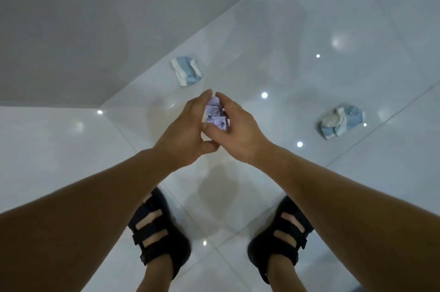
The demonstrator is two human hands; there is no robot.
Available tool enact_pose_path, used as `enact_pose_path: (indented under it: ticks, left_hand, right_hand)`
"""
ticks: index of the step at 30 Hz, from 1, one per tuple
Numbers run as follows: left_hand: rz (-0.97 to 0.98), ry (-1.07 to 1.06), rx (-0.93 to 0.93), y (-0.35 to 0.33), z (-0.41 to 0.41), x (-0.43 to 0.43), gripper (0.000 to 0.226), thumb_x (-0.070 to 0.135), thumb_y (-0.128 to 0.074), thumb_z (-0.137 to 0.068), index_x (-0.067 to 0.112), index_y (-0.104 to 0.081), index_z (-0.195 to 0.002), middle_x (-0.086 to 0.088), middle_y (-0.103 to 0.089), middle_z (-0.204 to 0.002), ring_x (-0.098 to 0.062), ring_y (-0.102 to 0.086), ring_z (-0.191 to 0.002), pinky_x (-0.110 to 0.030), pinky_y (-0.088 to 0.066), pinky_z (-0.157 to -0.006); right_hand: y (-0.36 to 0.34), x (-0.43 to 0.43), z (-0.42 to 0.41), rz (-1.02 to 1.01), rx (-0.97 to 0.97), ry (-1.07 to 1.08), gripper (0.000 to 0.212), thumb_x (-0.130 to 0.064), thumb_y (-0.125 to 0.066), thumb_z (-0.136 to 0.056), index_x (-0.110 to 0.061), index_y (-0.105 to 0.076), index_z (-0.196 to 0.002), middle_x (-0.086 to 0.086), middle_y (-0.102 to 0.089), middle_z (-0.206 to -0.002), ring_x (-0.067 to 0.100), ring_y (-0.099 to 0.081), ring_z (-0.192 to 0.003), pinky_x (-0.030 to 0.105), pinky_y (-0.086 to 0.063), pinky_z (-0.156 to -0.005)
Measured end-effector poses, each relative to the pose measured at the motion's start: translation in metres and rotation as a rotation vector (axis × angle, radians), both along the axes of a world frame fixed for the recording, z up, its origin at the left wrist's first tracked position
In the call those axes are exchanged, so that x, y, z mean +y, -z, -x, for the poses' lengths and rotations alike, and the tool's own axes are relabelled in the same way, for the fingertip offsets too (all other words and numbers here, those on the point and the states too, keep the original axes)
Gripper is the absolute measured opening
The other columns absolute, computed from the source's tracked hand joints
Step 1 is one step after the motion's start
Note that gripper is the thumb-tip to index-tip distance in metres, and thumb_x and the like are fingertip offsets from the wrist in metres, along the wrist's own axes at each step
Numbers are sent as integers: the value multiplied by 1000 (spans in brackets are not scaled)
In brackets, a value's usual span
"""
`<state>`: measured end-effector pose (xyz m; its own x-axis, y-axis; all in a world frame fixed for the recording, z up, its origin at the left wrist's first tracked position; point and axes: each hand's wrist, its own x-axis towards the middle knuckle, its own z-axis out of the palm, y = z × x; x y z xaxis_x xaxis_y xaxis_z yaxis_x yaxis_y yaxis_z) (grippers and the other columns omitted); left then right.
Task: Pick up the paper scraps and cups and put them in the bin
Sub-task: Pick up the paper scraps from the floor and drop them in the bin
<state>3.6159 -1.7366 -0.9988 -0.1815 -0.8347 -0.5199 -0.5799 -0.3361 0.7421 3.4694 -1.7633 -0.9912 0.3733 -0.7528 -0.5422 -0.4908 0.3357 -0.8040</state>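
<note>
Both hands meet in the middle of the head view around a crumpled pale lilac paper scrap (215,114). My left hand (183,134) curls round its left side and my right hand (238,132) grips its right side, thumb against the lower edge. A crushed blue and white paper cup (187,71) lies on the floor beyond my hands, close to the wall. A second crushed blue and white cup (341,121) lies on the floor to the right. No bin is in view.
I stand in a corner of a glossy white tiled floor (309,29), with grey walls (83,17) on the left and far side. My feet in black strapped sandals (157,232) are below my arms. Ceiling lights glint off the tiles.
</note>
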Motion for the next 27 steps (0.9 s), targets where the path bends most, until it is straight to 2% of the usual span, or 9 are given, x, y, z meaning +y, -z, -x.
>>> enact_pose_path:
  ticks: [4,7,9,12,15,17,19,21,27]
  left_hand:
    - [93,-34,-49,12,-29,8,79,18,-75,-79,16,-31,-144,-9,-45,-135,-22,-50,-120,-28,-41,-98]
    - [37,-116,-11,26,-51,22,58,14,-73,-81,15,-43,-131,-7,-53,-121,-23,-60,-103,-40,-47,-98]
    - [11,-126,-65,37,-66,31,53,13,-72,-80,18,-44,-125,-3,-53,-114,-22,-62,-95,-36,-49,-93]
    - [35,-105,-211,55,-88,42,54,14,-74,-77,18,-45,-123,3,-49,-109,-18,-60,-90,-6,-42,-73]
    - [8,-83,-302,65,-105,49,54,17,-73,-77,18,-45,-123,4,-45,-109,-16,-58,-85,-4,-37,-64]
    - [6,-33,-330,68,-114,50,55,17,-73,-77,16,-44,-124,4,-42,-109,-16,-56,-84,-6,-38,-65]
    - [44,-6,-347,66,-119,50,53,13,-73,-77,11,-46,-122,4,-40,-106,-14,-52,-85,-2,-37,-62]
    - [71,6,-353,59,-115,45,50,9,-73,-76,6,-48,-119,2,-42,-105,-13,-50,-85,-1,-35,-62]
    - [107,39,-293,-3,-75,3,44,4,-73,-75,4,-49,-112,1,-47,-105,-8,-51,-79,-6,-41,-75]
  right_hand:
    - [4,-3,-14,-30,-75,-171,46,-36,-49,-91,-17,-55,-132,-1,-64,-122,11,-58,-110,25,-47,-96]
    - [32,-24,-19,113,165,-253,45,-31,-49,-94,-13,-56,-135,8,-57,-136,23,-54,-122,30,-40,-104]
    - [56,-48,-28,311,394,-347,55,-29,-57,-91,-14,-45,-143,9,-47,-145,28,-46,-129,34,-39,-104]
    - [89,-86,-57,470,601,-520,89,-34,-68,-82,-23,-16,-153,7,-13,-160,32,-17,-144,46,-35,-107]
    - [118,-106,-87,552,712,-743,99,-21,-70,-80,-31,-4,-154,1,11,-162,31,6,-148,52,-31,-109]
    - [128,-106,-100,552,737,-811,89,-20,-66,-82,-29,-13,-153,6,0,-161,32,-3,-147,49,-34,-107]
    - [130,-92,-103,541,728,-770,73,-21,-63,-84,-24,-28,-148,13,-24,-151,34,-24,-136,43,-40,-98]
    - [125,-73,-91,503,698,-715,65,-21,-62,-84,-21,-36,-143,14,-35,-139,33,-34,-125,41,-44,-92]
    - [48,-56,-26,423,624,-540,83,-20,-66,-81,-14,-21,-151,13,-36,-139,31,-37,-124,38,-45,-89]
